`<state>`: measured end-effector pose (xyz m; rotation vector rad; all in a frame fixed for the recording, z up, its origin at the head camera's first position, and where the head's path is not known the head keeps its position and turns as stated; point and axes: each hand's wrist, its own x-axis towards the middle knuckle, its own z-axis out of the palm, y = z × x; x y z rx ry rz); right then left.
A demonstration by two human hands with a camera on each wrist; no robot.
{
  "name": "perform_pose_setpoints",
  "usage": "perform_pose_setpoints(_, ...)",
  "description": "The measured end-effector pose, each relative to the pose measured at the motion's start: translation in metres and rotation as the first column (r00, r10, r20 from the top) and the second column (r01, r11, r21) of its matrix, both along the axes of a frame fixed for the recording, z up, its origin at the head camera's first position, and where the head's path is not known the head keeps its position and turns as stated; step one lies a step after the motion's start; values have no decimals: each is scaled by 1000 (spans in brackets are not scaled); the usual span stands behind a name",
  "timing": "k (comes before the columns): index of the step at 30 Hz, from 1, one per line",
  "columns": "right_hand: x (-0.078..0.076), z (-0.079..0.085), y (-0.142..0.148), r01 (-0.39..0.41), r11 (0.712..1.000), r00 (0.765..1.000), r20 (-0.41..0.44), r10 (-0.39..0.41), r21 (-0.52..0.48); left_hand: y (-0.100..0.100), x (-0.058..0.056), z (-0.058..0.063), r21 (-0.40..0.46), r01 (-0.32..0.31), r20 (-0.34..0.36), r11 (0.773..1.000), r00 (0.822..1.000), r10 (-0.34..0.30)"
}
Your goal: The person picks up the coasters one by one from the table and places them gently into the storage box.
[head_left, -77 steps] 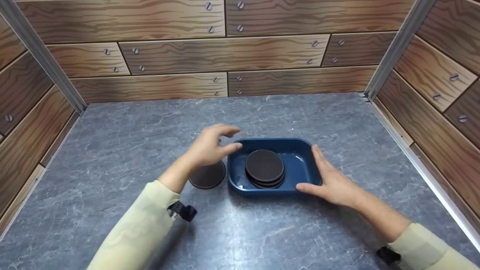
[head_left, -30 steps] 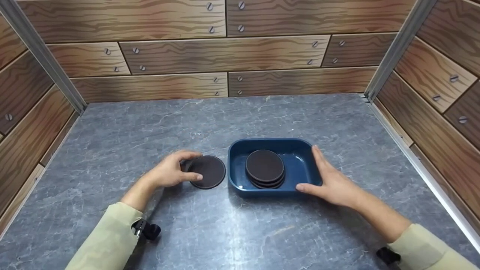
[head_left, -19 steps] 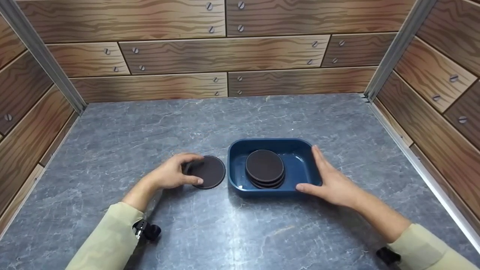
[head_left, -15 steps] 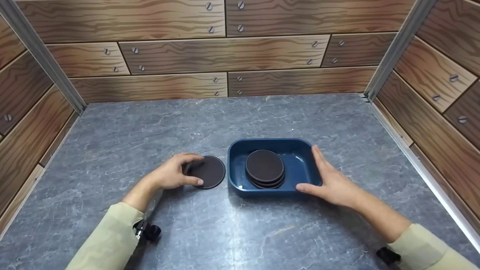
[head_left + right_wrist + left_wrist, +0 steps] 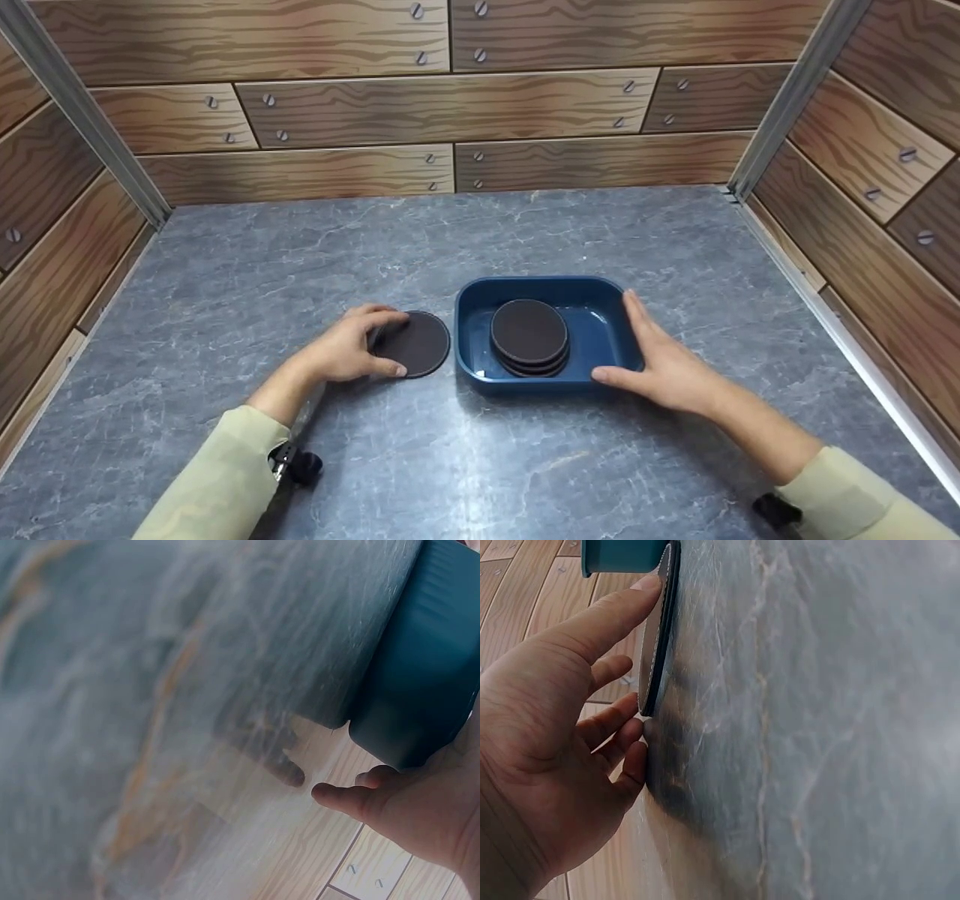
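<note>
In the head view my left hand (image 5: pixel 346 346) spans the left side of a round dark coaster (image 5: pixel 420 343) with stitched edging, its thumb at the near rim and index finger at the far rim. The left wrist view has the thumb (image 5: pixel 641 594) against the coaster's face (image 5: pixel 658 645), other fingers curled by its edge. My right hand (image 5: pixel 671 367) holds the right end of a blue rectangular tray (image 5: pixel 536 384), thumb on the front rim, fingers along the right wall. Several similar coasters (image 5: pixel 529 331) lie stacked inside, left of the tray's middle.
The grey marbled table (image 5: pixel 300 247) carries the tray and the loose coaster, which lies close beside the tray's left wall. Wood-patterned panels (image 5: pixel 442 109) enclose the back and both sides.
My left hand has come from over the tray's left rim down to the loose coaster, its thumb shifting lately to the near edge. The right hand and tray stay put.
</note>
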<state>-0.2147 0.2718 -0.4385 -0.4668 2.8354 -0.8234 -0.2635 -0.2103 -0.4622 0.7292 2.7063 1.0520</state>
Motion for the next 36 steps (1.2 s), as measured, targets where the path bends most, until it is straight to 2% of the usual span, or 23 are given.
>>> perform_pose_setpoints(11,-1,-1,0,0,1000,1000,-5,0,2,2,-1,-1,-9,0,-26,1000,1000,-1)
perform_pose_setpoints(19,-1,-2,0,-8,1000,1000,-21,8,1,3,-1,0,0,1,0,1000,1000,-1)
perform_pose_setpoints(28,0,0,0,-8,1000,1000,-13,8,5,4,-2,-2,70,16,-39,997,999,-13)
perform_pose_setpoints(36,0,1,0,-6,1000,1000,-11,6,9,6,-2,-2,99,14,-49,995,999,-10)
